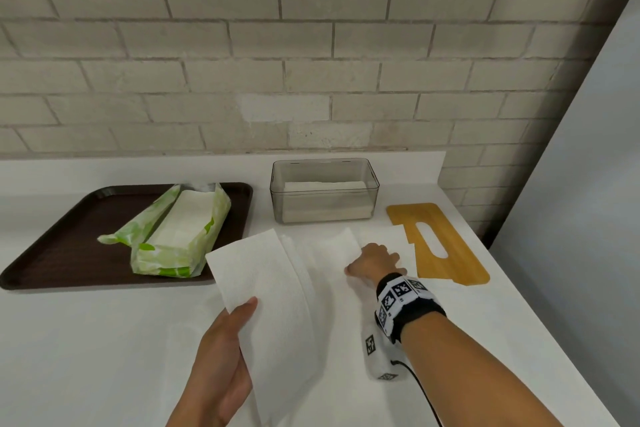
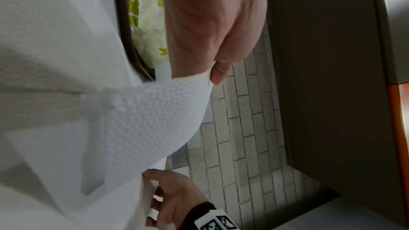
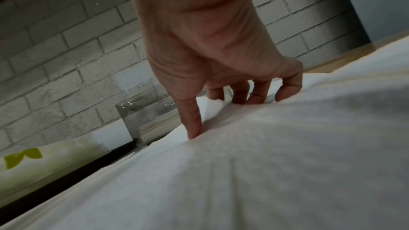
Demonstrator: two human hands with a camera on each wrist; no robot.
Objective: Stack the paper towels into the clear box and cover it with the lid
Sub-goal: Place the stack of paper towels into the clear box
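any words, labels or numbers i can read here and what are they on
No readable words or numbers in any view.
Wrist band on the right hand: black-and-white square code markers only, no letters.
White block beside the right forearm: the same kind of code markers, no text.
Green and white paper towel pack on the brown tray: green leaf-like shapes; any print is too blurred to read.

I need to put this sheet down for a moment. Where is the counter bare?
Bare counter lies in front of the brown tray, left of the left hand, and in a narrow strip between tray and clear box. It is crowded in front of the box, where paper towels, right hand and wooden lid lie.
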